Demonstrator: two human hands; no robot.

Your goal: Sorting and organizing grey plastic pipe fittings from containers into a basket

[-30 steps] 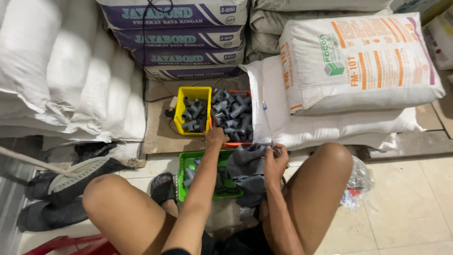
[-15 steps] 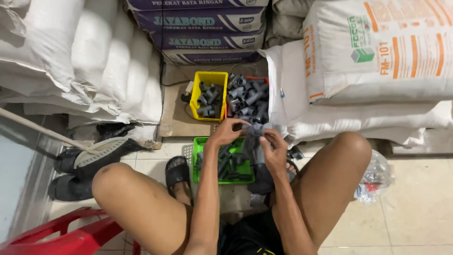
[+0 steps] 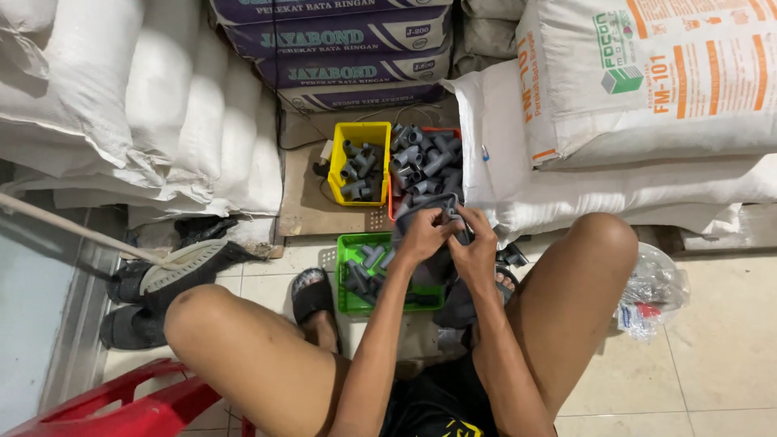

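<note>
My left hand (image 3: 424,236) and my right hand (image 3: 477,247) meet above a green basket (image 3: 346,243), which holds several grey pipe fittings. Both pinch one small grey pipe fitting (image 3: 456,217) between their fingertips. A dark grey cloth (image 3: 437,271) hangs under the hands, draped over the basket's right side. Just beyond the hands stand a yellow bin (image 3: 360,127) and an orange bin (image 3: 390,202). Each is full of grey elbow and tee fittings.
White sacks (image 3: 162,105) are stacked at the left and printed sacks (image 3: 647,89) at the right. Purple bags (image 3: 356,40) lie behind the bins. Dark shoes (image 3: 174,271), a sandal (image 3: 312,295), a red plastic stool (image 3: 121,405) and a crumpled plastic bag (image 3: 655,291) lie on the tiled floor.
My left hand has drawn back from the orange bin and joined my right hand above the green basket. The view has shifted, so the bins now sit further right.
</note>
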